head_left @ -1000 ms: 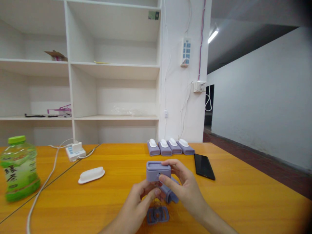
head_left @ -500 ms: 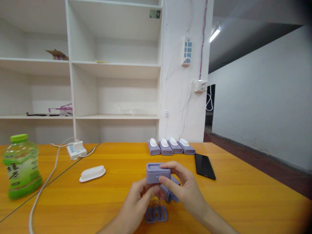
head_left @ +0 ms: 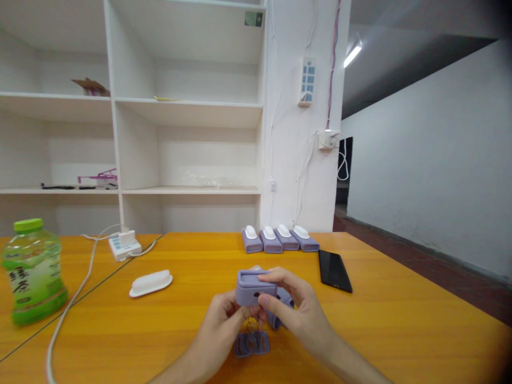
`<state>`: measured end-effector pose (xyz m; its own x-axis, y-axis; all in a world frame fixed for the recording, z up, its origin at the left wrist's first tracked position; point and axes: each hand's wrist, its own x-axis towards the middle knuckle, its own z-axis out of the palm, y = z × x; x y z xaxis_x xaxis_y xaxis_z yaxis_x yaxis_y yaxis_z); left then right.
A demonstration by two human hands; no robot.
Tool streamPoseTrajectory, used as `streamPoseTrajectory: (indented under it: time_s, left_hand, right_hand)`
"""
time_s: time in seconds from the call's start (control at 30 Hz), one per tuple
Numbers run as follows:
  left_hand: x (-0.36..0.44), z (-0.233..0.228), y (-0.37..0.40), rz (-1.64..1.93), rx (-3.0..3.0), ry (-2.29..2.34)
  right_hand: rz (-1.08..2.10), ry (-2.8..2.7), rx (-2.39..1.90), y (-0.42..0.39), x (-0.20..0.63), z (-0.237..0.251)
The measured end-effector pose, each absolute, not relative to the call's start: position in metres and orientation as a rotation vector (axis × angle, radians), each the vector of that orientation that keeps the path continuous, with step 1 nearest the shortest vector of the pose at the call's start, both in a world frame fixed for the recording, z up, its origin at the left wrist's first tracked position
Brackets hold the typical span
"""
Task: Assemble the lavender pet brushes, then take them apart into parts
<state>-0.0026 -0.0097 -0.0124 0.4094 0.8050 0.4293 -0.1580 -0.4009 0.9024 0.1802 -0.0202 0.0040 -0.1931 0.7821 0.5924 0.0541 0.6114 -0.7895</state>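
A small purple rectangular case (head_left: 251, 295) with a recessed top and a dark hole in its front is held above the table. My right hand (head_left: 298, 306) pinches its right side between thumb and fingers. My left hand (head_left: 224, 320) is closed at its lower left, with the fingertips partly hidden underneath. Below those fingertips, thin dark loops lead to a flat purple frame piece (head_left: 253, 344) with cut-outs. Another purple part (head_left: 276, 320), mostly covered by my right hand, shows behind the case.
Several purple boxes topped with white oval pieces (head_left: 269, 233) line the table's far edge. A black phone (head_left: 335, 271) lies to the right. Leftward are a white oblong piece (head_left: 151, 282), a power strip (head_left: 125, 246), a white cable (head_left: 82, 298) and a green-capped bottle (head_left: 34, 282).
Both hands and the case have shifted slightly left. The case has tilted a little, and its front hole now looks dark where a small light shape showed before.
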Motion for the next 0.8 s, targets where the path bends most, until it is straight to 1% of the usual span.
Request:
streamPoseTrajectory:
  time_s: [0.23, 0.47, 0.57, 0.67, 0.8]
  left_hand:
    - [-0.002, -0.017, -0.008, 1.19, 1.629, 0.595]
    - [-0.005, -0.015, -0.006, 1.134, 1.644, 0.601]
    - [-0.014, -0.015, -0.003, 1.115, 1.719, 0.676]
    - [-0.023, -0.016, 0.0, 1.069, 1.795, 0.773]
    - [-0.025, -0.02, 0.001, 0.961, 1.769, 0.735]
  right_hand:
    - [0.757, -1.667, -0.71, -0.021, 0.181, 0.002]
    - [0.58, -1.662, -0.756, -0.021, 0.187, 0.012]
    - [0.53, -1.577, -0.79, -0.018, 0.189, 0.018]
    - [0.603, -1.418, -0.802, -0.016, 0.192, 0.024]
    - [0.751, -1.206, -0.771, -0.014, 0.194, 0.03]
